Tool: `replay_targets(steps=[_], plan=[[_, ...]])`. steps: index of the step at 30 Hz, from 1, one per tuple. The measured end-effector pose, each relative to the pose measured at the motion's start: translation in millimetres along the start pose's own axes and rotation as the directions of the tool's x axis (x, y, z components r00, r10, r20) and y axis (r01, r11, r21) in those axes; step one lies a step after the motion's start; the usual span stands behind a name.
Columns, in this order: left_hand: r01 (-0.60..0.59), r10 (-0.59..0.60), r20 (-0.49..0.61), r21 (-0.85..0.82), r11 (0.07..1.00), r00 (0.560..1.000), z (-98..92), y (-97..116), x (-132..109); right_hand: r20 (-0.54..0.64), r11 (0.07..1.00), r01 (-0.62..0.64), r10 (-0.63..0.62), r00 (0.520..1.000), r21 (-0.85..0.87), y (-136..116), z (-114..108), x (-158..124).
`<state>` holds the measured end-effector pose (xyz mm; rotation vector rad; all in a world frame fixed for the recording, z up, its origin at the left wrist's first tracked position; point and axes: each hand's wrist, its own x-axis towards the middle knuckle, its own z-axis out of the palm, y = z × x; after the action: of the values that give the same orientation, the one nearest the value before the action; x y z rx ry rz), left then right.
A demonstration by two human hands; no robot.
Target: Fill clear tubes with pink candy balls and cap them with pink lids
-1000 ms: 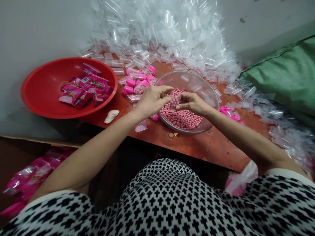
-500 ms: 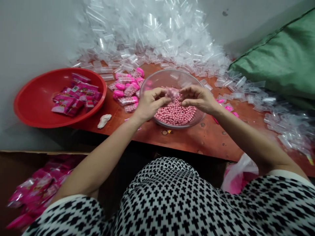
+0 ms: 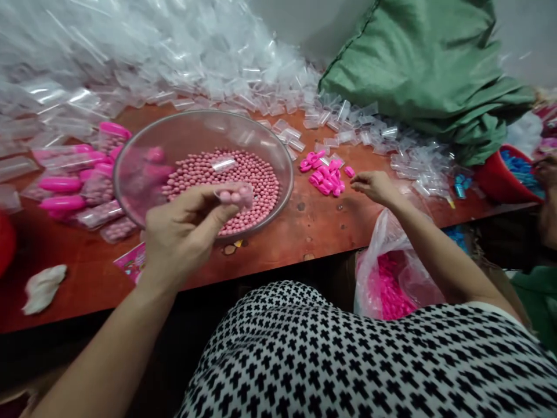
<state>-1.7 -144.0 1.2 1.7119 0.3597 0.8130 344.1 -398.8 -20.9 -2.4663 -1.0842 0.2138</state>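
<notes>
The reddish-brown surface (image 3: pixel 278 255) carries a translucent bowl (image 3: pixel 187 132). Over the bowl, the left hand (image 3: pixel 185 238) pinches a clear tube (image 3: pixel 244 196) between thumb and fingers; it looks light, thin-walled and slick, so best gripped gently around its side. The right hand (image 3: pixel 378 187), fingertips drawn close, is just beside pink caps (image 3: pixel 327 179) (whether they touch one, I cannot tell). Smallest are the pink balls (image 3: pixel 263 181), in both bowl and tube, probably hard and apt to roll.

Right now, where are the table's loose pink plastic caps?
Head view, right of centre: the loose pink plastic caps lie on the reddish table, between the transparent round bowl and the right hand.
</notes>
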Motion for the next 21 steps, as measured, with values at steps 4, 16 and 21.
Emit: replay_targets(steps=[4, 16, 21], plan=[[-0.025, 0.041, 0.143, -0.108, 0.994, 0.989, 29.5, 2, -24, -0.033, 0.975, -0.152, 0.148, 0.988, -0.161, 13, 14, -5], [0.181, -0.164, 0.189, -0.081, 0.980, 0.968, 73.4, -30, -56, 0.136, 0.863, 0.165, -0.113, 0.984, -0.478, -45, 67, 0], [0.382, -0.326, 0.244, -0.235, 0.894, 0.913, 72.6, -50, -67, 0.276, 0.906, 0.222, -0.124, 0.953, -0.359, -44, 66, -12]])
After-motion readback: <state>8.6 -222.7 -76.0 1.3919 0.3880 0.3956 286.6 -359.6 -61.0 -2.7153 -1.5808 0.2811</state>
